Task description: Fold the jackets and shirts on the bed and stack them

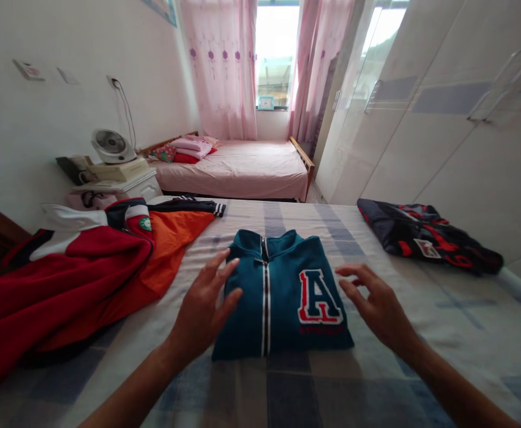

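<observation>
A teal zip-up jacket (247, 303) lies folded into a neat block on the bed in front of me, its zip running down the middle. A big letter A patch (320, 297) shows on its right half. Over the jacket's left edge hovers my left hand (204, 303), fingers spread and holding nothing. My right hand (374, 303) is just off the jacket's right side, fingers apart and slightly curved, with nothing in it. Whether the left fingertips touch the cloth I cannot tell.
Unfolded red (109, 273) and orange (171, 244) jackets lie heaped at the left. A folded dark jacket (425, 235) rests at the right on the checked bedsheet (421, 356). Beyond are a fan (111, 145), a second bed (242, 169) and a white wardrobe (403, 131).
</observation>
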`<action>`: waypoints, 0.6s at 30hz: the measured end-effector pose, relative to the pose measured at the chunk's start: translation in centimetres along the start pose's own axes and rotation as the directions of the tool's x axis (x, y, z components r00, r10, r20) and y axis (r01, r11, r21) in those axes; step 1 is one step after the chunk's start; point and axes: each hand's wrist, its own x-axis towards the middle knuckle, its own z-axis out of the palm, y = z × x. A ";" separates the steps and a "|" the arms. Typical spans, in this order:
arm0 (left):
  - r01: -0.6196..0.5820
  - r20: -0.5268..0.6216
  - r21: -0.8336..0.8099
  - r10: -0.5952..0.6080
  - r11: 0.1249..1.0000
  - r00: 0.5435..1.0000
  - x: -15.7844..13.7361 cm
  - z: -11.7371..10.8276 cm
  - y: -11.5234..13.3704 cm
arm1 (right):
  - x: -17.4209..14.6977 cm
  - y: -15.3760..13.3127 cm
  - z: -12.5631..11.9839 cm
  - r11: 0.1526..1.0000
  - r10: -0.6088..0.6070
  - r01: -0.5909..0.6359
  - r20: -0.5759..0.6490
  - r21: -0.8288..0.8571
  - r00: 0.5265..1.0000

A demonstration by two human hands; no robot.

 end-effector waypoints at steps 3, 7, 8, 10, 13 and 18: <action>-0.185 0.228 0.100 0.159 0.978 0.961 -3.1 0.3 0.9 | -3.1 -0.5 0.0 0.989 -0.140 0.148 0.215 -0.022 0.967; -0.151 0.278 0.155 0.103 0.976 0.955 -2.0 -0.2 1.2 | -2.3 -1.4 -0.8 0.983 -0.122 0.152 0.257 -0.100 0.959; -0.125 0.252 0.155 0.083 0.980 0.964 -0.7 -0.5 1.4 | -1.5 -1.8 -1.1 0.982 -0.133 0.157 0.209 -0.106 0.969; -0.068 0.187 0.139 0.042 0.988 0.981 2.7 -0.7 2.1 | 0.6 -2.7 -1.4 0.983 -0.158 0.165 0.093 -0.074 0.983; -0.010 0.197 0.117 -0.013 0.993 0.980 8.2 0.5 3.3 | 3.6 -3.7 -0.7 0.993 -0.109 0.110 -0.024 0.048 0.994; 0.057 0.297 0.182 -0.110 0.982 0.948 13.9 5.2 3.6 | 7.4 -3.2 2.3 0.915 0.095 -0.071 -0.042 0.397 0.995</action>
